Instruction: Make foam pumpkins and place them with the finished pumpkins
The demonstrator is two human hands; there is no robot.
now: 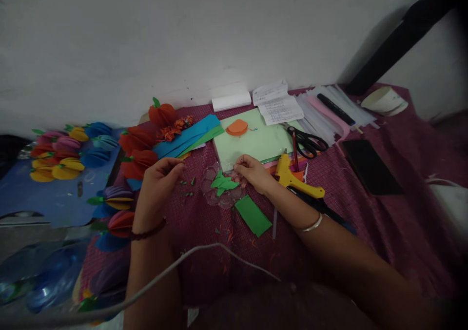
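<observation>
My left hand [155, 186] hovers over the maroon cloth [383, 223], its fingertips pinched together; what they hold, if anything, is too small to see. My right hand [252, 171] rests with curled fingers at a clear plastic dish [214, 196] holding green paper leaf cut-outs [224, 182]. A green paper rectangle [253, 215] lies just in front of that hand. Behind it sits a pale green paper stack [256, 142] with an orange folded paper piece [237, 127] on top. A yellow glue gun [296, 179] lies right of my right wrist.
Black scissors [309, 144], a red pencil, printed slips, clear glue sticks, a black phone [369, 166] and a tape roll [383, 100] lie at right. Folded paper fruits in orange, blue, yellow and pink [66, 149] crowd the left. A grey cable [204, 249] crosses in front.
</observation>
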